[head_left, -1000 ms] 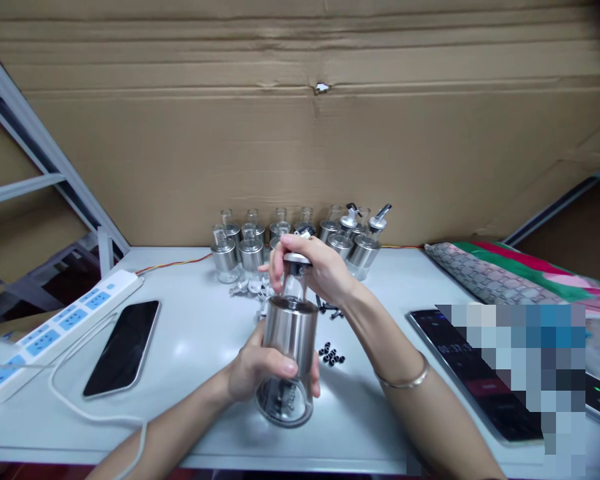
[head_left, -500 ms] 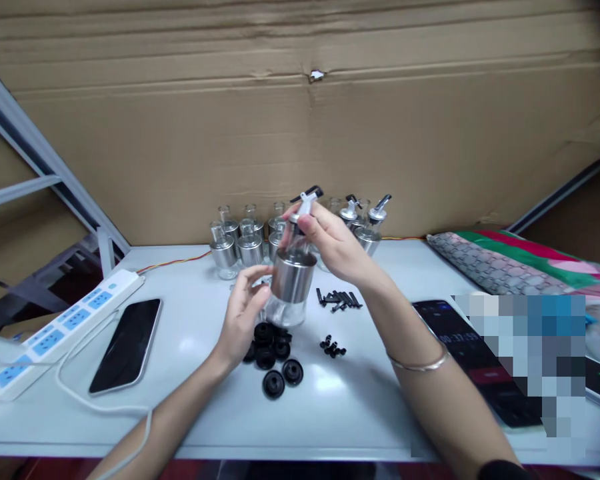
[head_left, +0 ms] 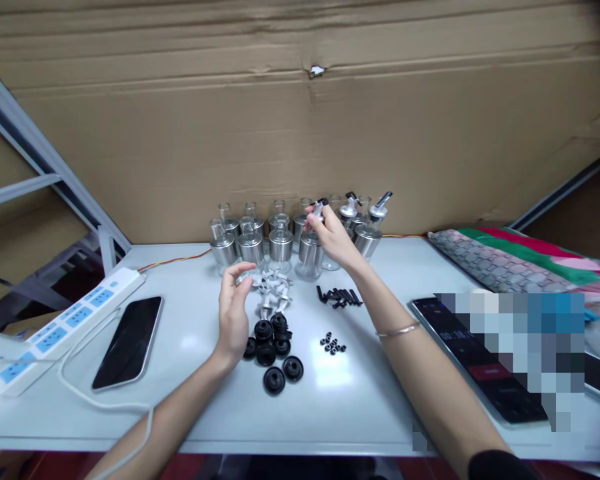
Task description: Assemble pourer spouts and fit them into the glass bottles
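My right hand [head_left: 330, 233] is closed around the spout top of a glass bottle [head_left: 311, 252] with a steel sleeve, which stands upright in the front row. The spout [head_left: 319, 211] is silver with a black flap, partly hidden by my fingers. My left hand [head_left: 236, 310] is open and holds nothing, thumb and fingers apart. Beside it lies a heap of silver pourer spouts [head_left: 275, 287]. Black round stoppers [head_left: 265, 352] are piled just in front. To the right are black flap levers [head_left: 339, 297] and small black caps [head_left: 333, 344].
Several sleeved bottles [head_left: 251, 248] line the back against a cardboard wall [head_left: 180, 147]; two at the right carry spouts. A phone [head_left: 129, 343] and a power strip [head_left: 55, 333] with a white cable lie left. Another phone [head_left: 473, 360] and patterned fabric [head_left: 520, 260] are at right.
The bottle has moved from mid-air between my hands back and down to the row. My left hand has let go of it, uncovering the silver spouts; my right hand still grips its top.
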Demonstrator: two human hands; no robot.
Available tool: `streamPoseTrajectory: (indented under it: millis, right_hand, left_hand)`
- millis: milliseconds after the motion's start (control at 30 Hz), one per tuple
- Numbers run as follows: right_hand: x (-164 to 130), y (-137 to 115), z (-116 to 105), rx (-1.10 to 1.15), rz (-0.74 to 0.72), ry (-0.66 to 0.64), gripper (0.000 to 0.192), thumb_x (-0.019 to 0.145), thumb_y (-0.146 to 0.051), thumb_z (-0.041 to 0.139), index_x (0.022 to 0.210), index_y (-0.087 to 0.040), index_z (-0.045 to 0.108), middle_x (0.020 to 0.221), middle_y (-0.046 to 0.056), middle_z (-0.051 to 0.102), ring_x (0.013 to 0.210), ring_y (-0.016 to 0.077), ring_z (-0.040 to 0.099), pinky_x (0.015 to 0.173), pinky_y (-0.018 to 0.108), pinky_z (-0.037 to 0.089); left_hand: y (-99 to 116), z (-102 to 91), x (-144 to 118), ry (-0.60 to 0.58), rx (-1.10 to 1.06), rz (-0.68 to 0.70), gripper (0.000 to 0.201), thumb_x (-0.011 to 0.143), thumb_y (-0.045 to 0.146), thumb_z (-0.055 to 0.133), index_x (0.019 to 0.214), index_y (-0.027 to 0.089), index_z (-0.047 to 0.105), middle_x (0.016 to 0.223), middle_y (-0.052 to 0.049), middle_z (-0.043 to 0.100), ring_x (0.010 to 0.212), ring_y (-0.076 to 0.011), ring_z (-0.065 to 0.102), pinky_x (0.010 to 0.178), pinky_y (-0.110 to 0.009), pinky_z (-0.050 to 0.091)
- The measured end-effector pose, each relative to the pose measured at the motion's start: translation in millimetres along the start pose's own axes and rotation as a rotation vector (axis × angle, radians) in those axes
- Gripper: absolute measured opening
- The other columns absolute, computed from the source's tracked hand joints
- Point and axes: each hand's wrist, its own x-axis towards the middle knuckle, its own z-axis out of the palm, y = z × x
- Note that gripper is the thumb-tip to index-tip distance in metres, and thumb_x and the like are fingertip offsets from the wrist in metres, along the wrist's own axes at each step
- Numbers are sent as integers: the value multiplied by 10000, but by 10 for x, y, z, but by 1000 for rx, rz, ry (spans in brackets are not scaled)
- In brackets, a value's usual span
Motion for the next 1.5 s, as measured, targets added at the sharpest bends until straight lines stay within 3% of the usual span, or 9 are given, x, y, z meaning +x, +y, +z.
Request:
streamPoseTrajectory:
  millis: [200,333,533,700,967,1100,1200,1333,1500]
  right_hand:
    - [28,102,52,33,50,3,342,890,-498,385,1052,-211,478,912,66,601,841,222,611,879,418,485]
    - [29,61,91,-114,29,10,314,902,-401,354,1093,-176,464,996,107,595,926,231,597,936,427,460]
    - [11,-73,75,-374,-46,139,500,817,-261,520,1278,-136,372,1218,171,478,1133,268,508,1040,441,391]
    - [-33,-254,-114,-478,-84,67,576,724,-153,622,1262,-188,416,1211,126,440,1099,261,541,1019,439,434]
    - [-112,-468,-401,-693,-62,262,445,737,-145,619,1169,-231,560,1272,130,421,1210,345,454,1011,548,409]
    - [-115,-319,-394,-732,38,173,352,722,-153,666,1070,-202,644,1386,148,345,1263,391,430,1025,562,401]
    - [-117,-229,-330,-725,120,81,532,654,-250,775,1149,-174,597,1418,186,292,1223,409,482,991,539,447]
    - [-124,-204,-276,-719,143,102,690,634,-401,794,1216,-159,514,1385,223,312,1156,424,534,952,568,460]
    - [-138,-175,-269,-682,137,66,874,519,-391,856,1249,-128,454,1417,266,240,1141,453,539,987,583,423]
  left_hand:
    - [16,18,-2,13,-47,30,163,885,301,503,981,204,592,1045,-31,551,1007,-157,493,837,-246,411]
    - [-13,0,48,74,-32,90,154,871,286,506,963,193,586,1024,-38,554,1001,-158,501,827,-240,414]
    - [-196,-175,296,264,166,173,243,847,300,493,1060,193,541,1159,-67,524,1159,-189,458,967,-292,385]
    - [-286,-349,509,317,308,220,334,854,294,466,1171,200,512,1291,-82,486,1248,-195,429,1076,-326,330]
    - [-532,-515,675,89,389,-64,620,920,346,379,1485,142,224,1559,-61,183,1443,-182,165,1197,-340,107]
    - [-535,-499,629,35,485,-46,652,932,368,384,1506,164,154,1564,-24,142,1452,-160,122,1198,-321,46]
    - [-518,-490,605,21,506,-46,644,935,400,396,1506,212,164,1561,-5,145,1451,-163,125,1197,-333,46]
    - [-539,-497,610,9,512,-31,680,932,451,409,1509,209,142,1566,-24,130,1453,-172,104,1193,-331,28]
    - [-569,-485,608,-3,514,-10,711,931,466,419,1513,215,96,1571,-45,90,1456,-193,94,1194,-377,38]
